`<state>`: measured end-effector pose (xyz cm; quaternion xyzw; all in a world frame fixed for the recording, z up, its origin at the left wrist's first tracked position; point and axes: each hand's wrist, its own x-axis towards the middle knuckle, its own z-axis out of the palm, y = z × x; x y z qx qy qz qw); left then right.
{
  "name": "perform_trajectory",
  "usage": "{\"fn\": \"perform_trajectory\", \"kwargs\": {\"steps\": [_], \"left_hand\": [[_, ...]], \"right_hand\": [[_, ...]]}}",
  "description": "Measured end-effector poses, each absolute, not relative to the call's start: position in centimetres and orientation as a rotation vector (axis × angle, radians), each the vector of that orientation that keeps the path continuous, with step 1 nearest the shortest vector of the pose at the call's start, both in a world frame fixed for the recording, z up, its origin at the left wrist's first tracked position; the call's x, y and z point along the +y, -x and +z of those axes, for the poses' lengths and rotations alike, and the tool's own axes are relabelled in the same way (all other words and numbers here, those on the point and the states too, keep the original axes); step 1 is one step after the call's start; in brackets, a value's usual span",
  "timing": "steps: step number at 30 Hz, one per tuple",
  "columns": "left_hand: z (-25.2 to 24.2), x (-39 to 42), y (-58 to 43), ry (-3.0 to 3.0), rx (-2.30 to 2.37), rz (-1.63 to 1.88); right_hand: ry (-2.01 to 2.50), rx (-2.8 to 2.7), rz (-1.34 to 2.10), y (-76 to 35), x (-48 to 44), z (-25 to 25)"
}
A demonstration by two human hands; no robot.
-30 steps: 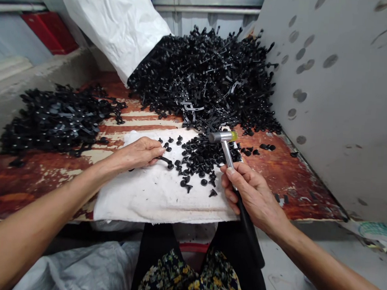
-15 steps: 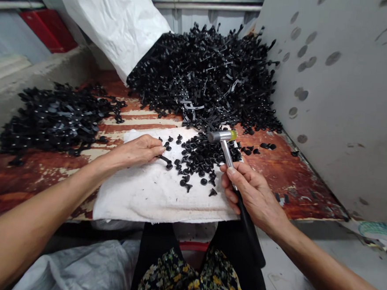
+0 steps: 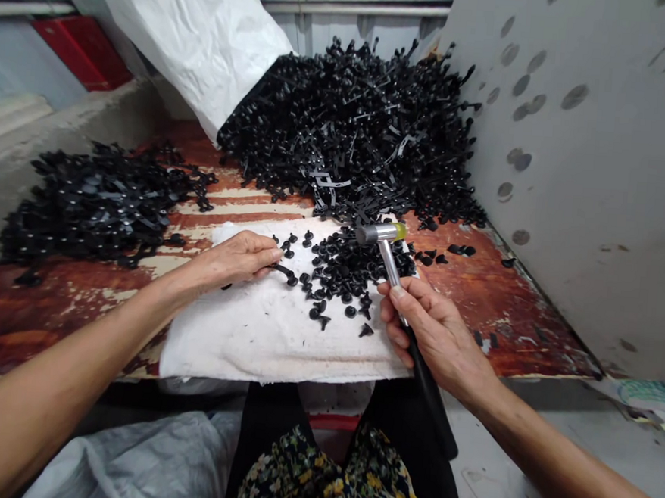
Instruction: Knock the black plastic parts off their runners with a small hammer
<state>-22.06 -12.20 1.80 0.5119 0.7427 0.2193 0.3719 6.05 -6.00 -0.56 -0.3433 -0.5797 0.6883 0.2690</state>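
Observation:
My right hand (image 3: 432, 332) is wrapped round the black handle of a small hammer (image 3: 387, 245), whose silver head with a yellow face hangs over a heap of small black plastic studs (image 3: 348, 269). The studs lie on a white cloth pad (image 3: 264, 328). My left hand (image 3: 237, 261) rests on the pad, fingers pinched on a thin black plastic strip piece (image 3: 283, 274) at the left edge of the studs.
A large pile of black plastic strips (image 3: 352, 129) spills from a white sack (image 3: 199, 35) at the back. Another black pile (image 3: 97, 198) lies at the left on the worn red board (image 3: 49, 305). A grey panel (image 3: 589, 168) walls the right side.

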Motion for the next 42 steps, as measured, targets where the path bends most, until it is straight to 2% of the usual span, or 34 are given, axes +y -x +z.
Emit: {"fn": "perform_trajectory", "kwargs": {"steps": [14, 28, 31, 38, 42], "left_hand": [[1.4, -12.5, 22.1, -1.337, 1.925, 0.590], [3.4, -11.7, 20.6, -1.378, 2.017, 0.484], [3.3, -11.8, 20.8, -1.371, 1.989, 0.480], [2.5, -11.9, 21.0, -1.377, 1.967, 0.558], [2.0, -11.9, 21.3, -1.407, 1.948, 0.558]], "right_hand": [[0.921, -1.555, 1.881, -6.1, -6.0, -0.7], [0.930, -1.634, 1.825, -6.3, -5.9, -0.6], [0.968, -1.925, 1.640, -6.1, -5.7, 0.2], [0.480, -2.528, 0.714, -1.6, -4.4, 2.3], [0.602, -2.859, 0.380, 0.8, -4.5, 2.5]]}}
